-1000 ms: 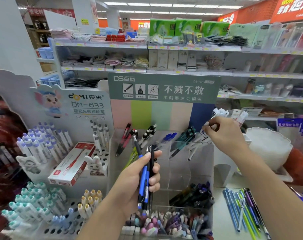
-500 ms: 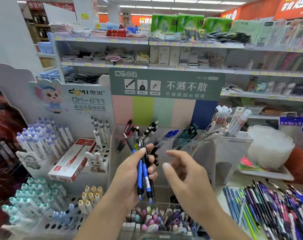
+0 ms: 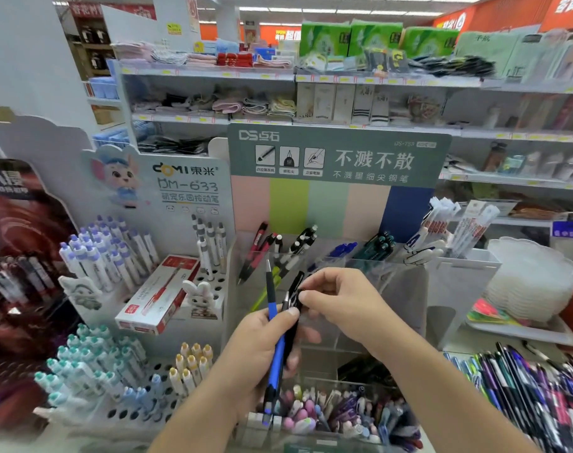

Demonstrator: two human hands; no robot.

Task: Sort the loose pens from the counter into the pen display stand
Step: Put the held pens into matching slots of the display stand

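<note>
Under a green "DS" header card and beside a "DOMI DM-633" display, we clasp a blue pen and black pen in our left hand. Our right hand, at the white pens a second ago, now pinches the black pen's top before the clear pen display stand. Loose pens crowd the desk at right.

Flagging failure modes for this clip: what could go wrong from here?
1. The right hand pinches the black pen while the left hand still grips it with the blue pen; pulling could drag the blue pen loose.
2. A dropped pen would likely land among the mixed pens below.
</note>
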